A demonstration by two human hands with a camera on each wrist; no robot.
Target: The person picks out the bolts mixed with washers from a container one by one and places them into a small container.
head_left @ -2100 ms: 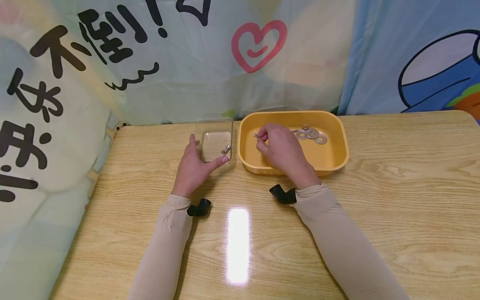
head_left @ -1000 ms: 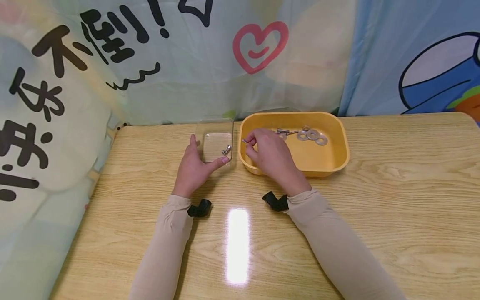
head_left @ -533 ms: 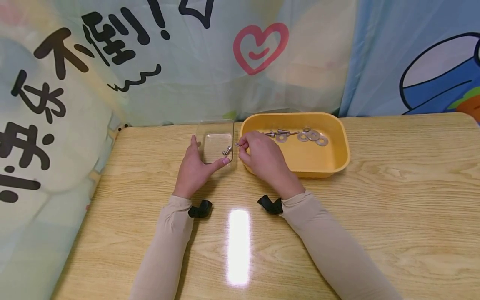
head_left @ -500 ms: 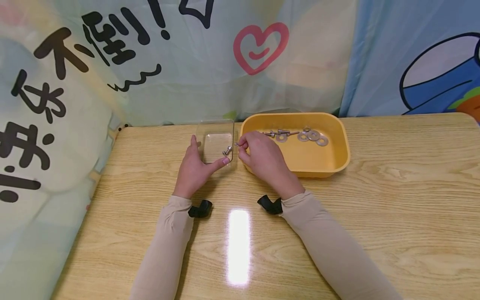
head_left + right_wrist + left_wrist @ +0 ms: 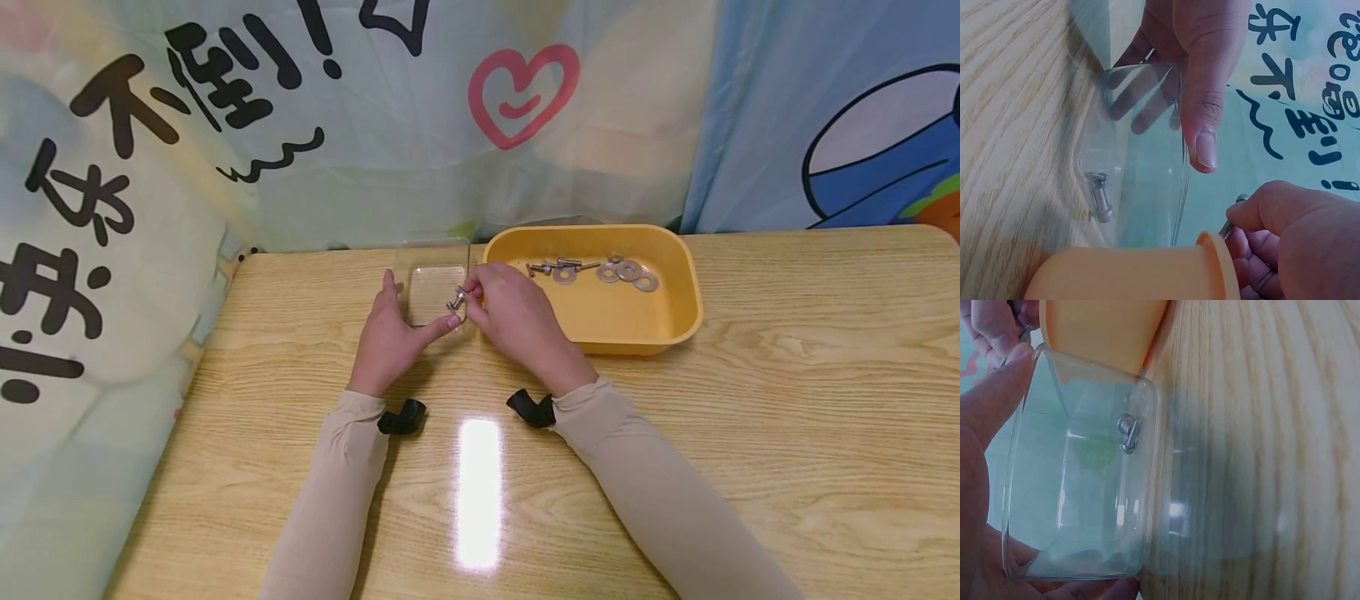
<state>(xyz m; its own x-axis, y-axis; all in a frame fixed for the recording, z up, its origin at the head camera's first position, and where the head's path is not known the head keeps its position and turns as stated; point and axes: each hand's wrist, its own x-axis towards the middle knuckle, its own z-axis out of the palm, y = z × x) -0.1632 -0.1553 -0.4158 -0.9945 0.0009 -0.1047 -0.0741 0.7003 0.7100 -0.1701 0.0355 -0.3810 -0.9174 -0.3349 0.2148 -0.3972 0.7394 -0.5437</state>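
Observation:
A clear see-through box (image 5: 422, 285) stands on the table at the left of the yellow tray (image 5: 600, 343). My left hand (image 5: 388, 343) holds it, thumb on the near rim and fingers round the far side. Inside, a couple of metal screws (image 5: 1128, 433) lie together in one corner. Between thumb and forefinger, my right hand (image 5: 521, 318) pinches another small screw (image 5: 1227, 230). It is near the box's right rim, beside the left thumb. In the left wrist view that screw is partly hidden by fingers.
Several screws (image 5: 567, 263) and flat washers (image 5: 628, 271) lie along the far side of the yellow tray. A printed cloth (image 5: 360, 183) hangs behind the wooden table (image 5: 810, 400).
Pinching the screw, my right hand has moved left from inside the yellow tray, over its left rim, to the clear box. My left hand has stayed at the box.

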